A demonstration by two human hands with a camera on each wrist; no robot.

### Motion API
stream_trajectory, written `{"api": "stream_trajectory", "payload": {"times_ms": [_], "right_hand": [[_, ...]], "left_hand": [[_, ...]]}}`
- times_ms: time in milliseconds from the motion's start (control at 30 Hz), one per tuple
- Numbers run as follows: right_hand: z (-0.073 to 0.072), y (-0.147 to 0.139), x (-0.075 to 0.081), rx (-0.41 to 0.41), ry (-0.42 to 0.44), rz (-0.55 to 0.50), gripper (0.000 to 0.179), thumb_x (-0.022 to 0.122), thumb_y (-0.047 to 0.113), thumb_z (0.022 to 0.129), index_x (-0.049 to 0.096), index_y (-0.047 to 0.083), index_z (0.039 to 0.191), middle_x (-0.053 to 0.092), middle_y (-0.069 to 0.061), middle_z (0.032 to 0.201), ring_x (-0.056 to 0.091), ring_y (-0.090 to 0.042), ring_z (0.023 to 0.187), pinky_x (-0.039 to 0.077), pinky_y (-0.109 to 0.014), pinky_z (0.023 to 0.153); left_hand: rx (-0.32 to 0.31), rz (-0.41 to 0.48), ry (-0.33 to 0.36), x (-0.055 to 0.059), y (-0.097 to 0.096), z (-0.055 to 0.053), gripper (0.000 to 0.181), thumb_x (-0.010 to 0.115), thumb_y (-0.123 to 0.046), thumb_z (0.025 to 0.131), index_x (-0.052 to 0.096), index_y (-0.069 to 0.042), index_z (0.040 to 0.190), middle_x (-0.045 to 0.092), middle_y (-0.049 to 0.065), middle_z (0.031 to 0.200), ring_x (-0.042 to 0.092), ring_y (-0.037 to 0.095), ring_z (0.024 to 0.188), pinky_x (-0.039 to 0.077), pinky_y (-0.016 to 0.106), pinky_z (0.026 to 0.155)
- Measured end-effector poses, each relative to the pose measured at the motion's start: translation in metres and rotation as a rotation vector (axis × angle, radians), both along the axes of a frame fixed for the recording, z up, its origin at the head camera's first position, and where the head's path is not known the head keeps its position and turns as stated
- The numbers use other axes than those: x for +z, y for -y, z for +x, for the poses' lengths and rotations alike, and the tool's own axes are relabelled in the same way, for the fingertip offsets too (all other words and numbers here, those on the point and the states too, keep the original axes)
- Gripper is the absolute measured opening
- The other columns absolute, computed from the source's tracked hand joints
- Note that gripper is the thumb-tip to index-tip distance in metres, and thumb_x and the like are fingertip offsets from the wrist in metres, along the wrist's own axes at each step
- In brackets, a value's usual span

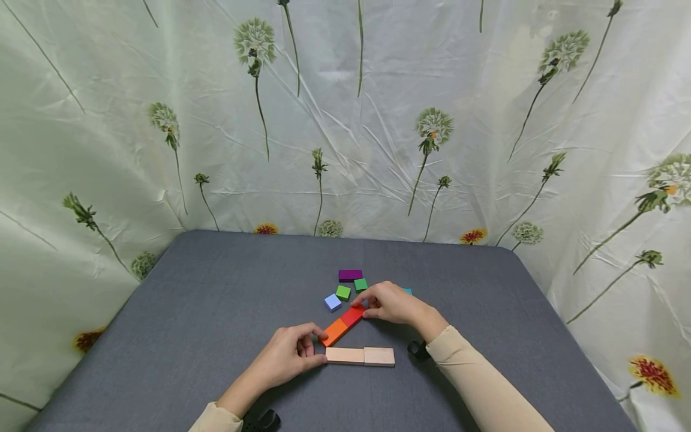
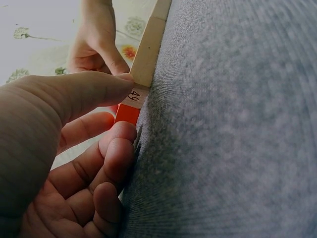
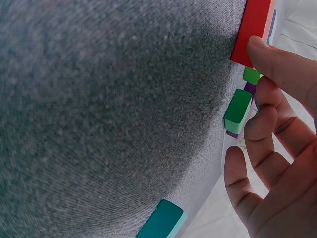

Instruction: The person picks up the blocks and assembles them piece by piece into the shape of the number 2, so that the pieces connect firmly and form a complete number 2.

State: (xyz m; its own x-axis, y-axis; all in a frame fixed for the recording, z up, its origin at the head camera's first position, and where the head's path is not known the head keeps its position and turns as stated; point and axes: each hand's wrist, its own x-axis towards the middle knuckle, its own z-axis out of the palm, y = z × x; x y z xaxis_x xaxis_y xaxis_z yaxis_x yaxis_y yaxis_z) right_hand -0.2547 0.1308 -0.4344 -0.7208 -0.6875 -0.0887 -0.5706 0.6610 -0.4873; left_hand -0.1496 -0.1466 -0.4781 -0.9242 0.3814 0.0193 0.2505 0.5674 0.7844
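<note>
At the table's centre, a red block [image 1: 352,315] and an orange block [image 1: 335,332] lie end to end in a slanting row. Two pale wooden blocks form a straight row nearer me, the left one [image 1: 344,356] meeting the right one [image 1: 379,357]. Where the rows meet at the left, my left hand [image 1: 288,354] has its thumb on the left wooden block's end and its index finger on the orange block. The number 49 shows on a wooden end face [image 2: 133,95]. My right hand [image 1: 394,305] pinches the red block's far end between thumb and fingers.
Behind the slanting row lie a light blue block [image 1: 332,302], a light green block [image 1: 343,293], a dark green block [image 1: 360,285] and a purple block [image 1: 350,275]. A teal block [image 3: 161,222] sits beyond my right hand. A flowered curtain [image 1: 351,120] hangs behind the grey table [image 1: 216,288].
</note>
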Motion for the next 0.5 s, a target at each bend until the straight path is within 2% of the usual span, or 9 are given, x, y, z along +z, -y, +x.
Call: {"api": "stream_trajectory", "payload": {"times_ms": [267, 500], "right_hand": [[-0.0013, -0.0020, 0.0010, -0.009, 0.031, -0.013, 0.029, 0.078, 0.014, 0.100, 0.078, 0.016, 0.128, 0.045, 0.008, 0.068, 0.037, -0.005, 0.059, 0.029, -0.021, 0.058], [-0.0037, -0.0049, 0.0064, -0.033, 0.048, -0.017, 0.028, 0.077, 0.013, 0.100, 0.079, 0.015, 0.127, 0.047, 0.007, 0.068, 0.038, -0.005, 0.058, 0.030, -0.021, 0.057]], "left_hand": [[-0.008, 0.006, -0.003, -0.0005, 0.0004, -0.0001, 0.031, 0.090, -0.023, 0.089, 0.075, -0.020, 0.116, 0.061, -0.009, 0.077, 0.052, 0.002, 0.063, 0.043, 0.021, 0.056], [-0.010, 0.005, -0.009, -0.0002, 0.0007, 0.0005, 0.034, 0.089, -0.024, 0.090, 0.074, -0.019, 0.120, 0.060, -0.009, 0.077, 0.051, 0.002, 0.063, 0.043, 0.021, 0.056]]}}
